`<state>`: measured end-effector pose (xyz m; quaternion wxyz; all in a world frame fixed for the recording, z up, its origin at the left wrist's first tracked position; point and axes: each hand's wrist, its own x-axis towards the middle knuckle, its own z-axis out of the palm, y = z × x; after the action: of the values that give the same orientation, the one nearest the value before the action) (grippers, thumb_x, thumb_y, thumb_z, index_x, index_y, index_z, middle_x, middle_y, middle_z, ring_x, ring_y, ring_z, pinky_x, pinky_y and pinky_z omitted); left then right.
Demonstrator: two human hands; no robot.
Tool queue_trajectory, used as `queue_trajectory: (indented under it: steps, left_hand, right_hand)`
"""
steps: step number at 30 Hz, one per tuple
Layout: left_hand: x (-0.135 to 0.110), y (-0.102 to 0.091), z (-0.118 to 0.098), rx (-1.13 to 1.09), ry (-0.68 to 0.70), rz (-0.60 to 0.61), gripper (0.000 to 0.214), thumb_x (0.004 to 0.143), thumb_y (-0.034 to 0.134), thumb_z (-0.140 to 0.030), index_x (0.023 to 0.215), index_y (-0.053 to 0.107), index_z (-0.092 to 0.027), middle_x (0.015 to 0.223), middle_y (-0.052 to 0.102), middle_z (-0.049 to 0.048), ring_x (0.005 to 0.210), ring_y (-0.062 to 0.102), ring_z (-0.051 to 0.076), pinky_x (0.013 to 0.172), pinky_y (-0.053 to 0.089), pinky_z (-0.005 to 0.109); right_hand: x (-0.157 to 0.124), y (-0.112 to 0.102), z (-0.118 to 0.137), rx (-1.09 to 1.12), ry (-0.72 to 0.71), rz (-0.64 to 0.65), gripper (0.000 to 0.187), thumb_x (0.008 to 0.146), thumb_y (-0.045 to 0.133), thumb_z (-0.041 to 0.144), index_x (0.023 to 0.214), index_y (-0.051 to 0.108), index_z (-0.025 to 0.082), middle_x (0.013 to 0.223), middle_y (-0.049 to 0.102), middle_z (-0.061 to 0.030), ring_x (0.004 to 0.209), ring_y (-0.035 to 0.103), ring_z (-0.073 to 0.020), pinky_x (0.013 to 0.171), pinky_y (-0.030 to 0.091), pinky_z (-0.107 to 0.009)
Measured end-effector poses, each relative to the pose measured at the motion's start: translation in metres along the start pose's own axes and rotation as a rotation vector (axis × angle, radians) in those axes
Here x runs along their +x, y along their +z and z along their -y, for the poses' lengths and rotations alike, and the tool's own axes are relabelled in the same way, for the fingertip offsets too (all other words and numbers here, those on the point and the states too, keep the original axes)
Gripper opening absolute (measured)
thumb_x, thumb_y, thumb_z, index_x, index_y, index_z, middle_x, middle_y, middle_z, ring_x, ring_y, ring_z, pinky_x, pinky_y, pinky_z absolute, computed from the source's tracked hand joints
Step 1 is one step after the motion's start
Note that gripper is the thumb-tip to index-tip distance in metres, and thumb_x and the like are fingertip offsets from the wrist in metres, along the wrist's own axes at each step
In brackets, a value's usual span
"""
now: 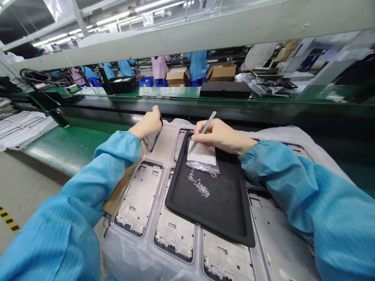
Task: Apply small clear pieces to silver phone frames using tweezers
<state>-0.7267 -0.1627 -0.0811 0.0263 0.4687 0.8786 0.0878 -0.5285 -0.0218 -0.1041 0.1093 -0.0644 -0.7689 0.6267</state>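
My left hand (147,124) grips a phone frame (152,141) by its edge, tilted up at the far left of the clear plastic tray. Part of that frame is hidden behind the hand and sleeve. A pair of metal tweezers (208,123) is pinched in my right hand (223,136). The tips point down at a labelled plastic bag (202,154) lying in a black tray (225,207). Tiny pale parts (199,185) are scattered in the black tray just below the bag. Whether the tweezers hold a part is too small to tell.
Under the black tray, a clear plastic tray (149,218) holds several phone frames (139,197) in its pockets. A dark conveyor (123,107) runs behind. At left is a green bench (73,146) with stacked trays (25,128). Across the line are cardboard boxes (221,72) and people in smocks.
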Motion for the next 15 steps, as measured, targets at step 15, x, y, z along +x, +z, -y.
queue_trajectory:
  steps: [15]
  left_hand:
    - [-0.091, 0.01, -0.04, -0.334, 0.866, 0.17, 0.02, 0.098, 0.059, -0.013, 0.094, 0.078, -0.019, 0.096, 0.074, 0.0053, 0.09, 0.071, 0.017, 0.086, 0.054, 0.029]
  right_hand:
    - [0.01, -0.001, -0.028, 0.308, 0.025, -0.16, 0.065, 0.055, 0.102, 0.054, 0.071, 0.05, 0.019, 0.051, 0.047, 0.0061, 0.04, 0.031, -0.0029, 0.039, 0.02, -0.018]
